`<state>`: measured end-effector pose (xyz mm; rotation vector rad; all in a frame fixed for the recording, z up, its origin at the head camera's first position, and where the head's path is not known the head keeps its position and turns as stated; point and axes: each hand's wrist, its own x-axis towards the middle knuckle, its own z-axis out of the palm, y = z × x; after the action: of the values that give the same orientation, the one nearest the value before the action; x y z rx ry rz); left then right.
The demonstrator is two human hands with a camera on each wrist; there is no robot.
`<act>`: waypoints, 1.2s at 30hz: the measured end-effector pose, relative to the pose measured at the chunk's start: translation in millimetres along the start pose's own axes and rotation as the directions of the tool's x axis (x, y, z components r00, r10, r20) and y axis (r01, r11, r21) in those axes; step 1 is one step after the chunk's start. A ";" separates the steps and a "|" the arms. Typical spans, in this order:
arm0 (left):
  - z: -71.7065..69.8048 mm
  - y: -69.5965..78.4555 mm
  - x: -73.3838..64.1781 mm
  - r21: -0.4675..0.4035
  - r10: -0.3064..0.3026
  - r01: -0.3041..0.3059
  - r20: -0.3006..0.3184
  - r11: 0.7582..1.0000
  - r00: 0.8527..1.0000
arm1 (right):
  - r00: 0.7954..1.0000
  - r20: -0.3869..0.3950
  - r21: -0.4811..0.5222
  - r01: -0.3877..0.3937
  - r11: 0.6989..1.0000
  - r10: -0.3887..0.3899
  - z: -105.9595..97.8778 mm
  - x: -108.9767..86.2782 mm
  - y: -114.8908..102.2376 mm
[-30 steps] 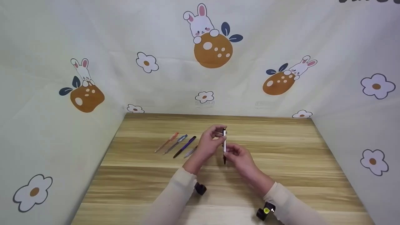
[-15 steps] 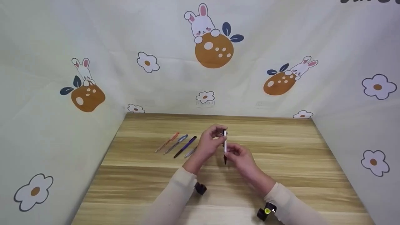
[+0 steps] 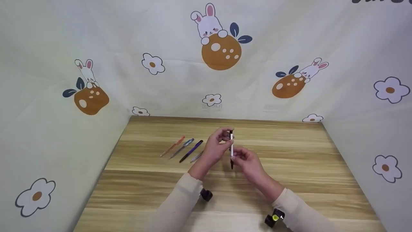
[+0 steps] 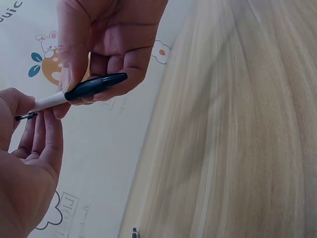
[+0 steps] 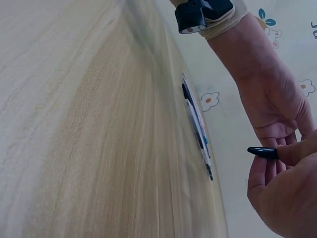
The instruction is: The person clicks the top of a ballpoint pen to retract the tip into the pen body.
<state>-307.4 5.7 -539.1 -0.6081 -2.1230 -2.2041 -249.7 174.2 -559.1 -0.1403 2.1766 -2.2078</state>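
Both hands hold one ballpoint pen (image 3: 231,149), white in the barrel with a black front end and a black top. In the head view it stands nearly in line with my gaze, black point toward me. My left hand (image 3: 215,148) grips its upper part between thumb and fingers, the index finger at the top end. Lower down, my right hand (image 3: 250,163) pinches the barrel just above the black front section (image 4: 96,87). The left wrist view shows the pen slanting between both hands, above the table. In the right wrist view only its black tip (image 5: 262,152) shows past the fingers.
Left of the hands, an orange pen (image 3: 173,146), a blue-topped clear pen (image 3: 182,149) and a purple pen (image 3: 191,151) lie slanted side by side. Another clear pen (image 3: 195,157) is partly hidden by the left wrist. Patterned cloth (image 3: 170,87) walls the wooden table (image 3: 145,190).
The hands keep their place and grip. Slightly more of the pen's black top shows at the left fingertips than half a second ago. The pens on the table lie as before.
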 end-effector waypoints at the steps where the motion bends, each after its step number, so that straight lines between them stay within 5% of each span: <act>1: -0.1 0.4 0.0 0.004 -0.003 0.003 0.000 1.000 1.000 | 1.000 0.001 -0.001 0.002 1.000 -0.002 -0.2 0.0 0.4; 36: -9.6 0.4 -2.9 0.077 -0.016 0.010 0.074 0.997 0.997 | 0.996 -0.031 -0.147 0.075 0.986 -0.080 -3.6 0.9 2.3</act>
<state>-307.2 -4.3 -539.6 -0.6838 -2.2414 -2.1277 -251.0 177.7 -561.5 -0.1936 2.3919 -2.1042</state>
